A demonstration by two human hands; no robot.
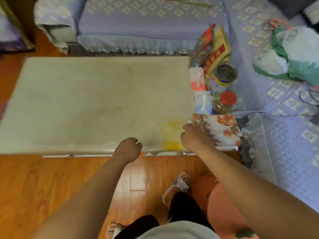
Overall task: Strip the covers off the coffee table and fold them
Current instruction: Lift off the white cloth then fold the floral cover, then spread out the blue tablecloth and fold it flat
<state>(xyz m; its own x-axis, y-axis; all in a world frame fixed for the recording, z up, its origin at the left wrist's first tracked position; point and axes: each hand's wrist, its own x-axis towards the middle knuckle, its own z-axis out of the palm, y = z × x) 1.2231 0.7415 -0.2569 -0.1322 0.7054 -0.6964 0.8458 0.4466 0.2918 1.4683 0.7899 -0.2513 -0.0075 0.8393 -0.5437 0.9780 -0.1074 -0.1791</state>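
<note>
As our right hand (195,137) settled on the folded floral cover (222,130), its fingers lay curled over the near left corner of the bundle, pressing on it; whether they pinched a layer, we could not tell. Our left hand (128,147), just beside it, hung over the near edge of the coffee table (69,152) with fingers loosely curled and nothing visibly in them, though motion blur softened the detail.

Just beyond the right fingers, the floral bundle sat at the table's right end, flat and squared. Past it stood a red-lidded jar (224,104), an open tin (222,78), tissue packs (202,102) and bright packets (212,47), crowded together. Spreading away to the left of both hands lay a pale cover (86,100), flat over the tabletop, marked by a yellow stain (172,135) close to the right wrist.

We judged the pale sheet to be next. Done well, that step meant pinching its near edge with both hands set wide, lifting evenly, and drawing it towards us away from the jar and tin. A blue quilted sofa (146,23) ringed the far side.
</note>
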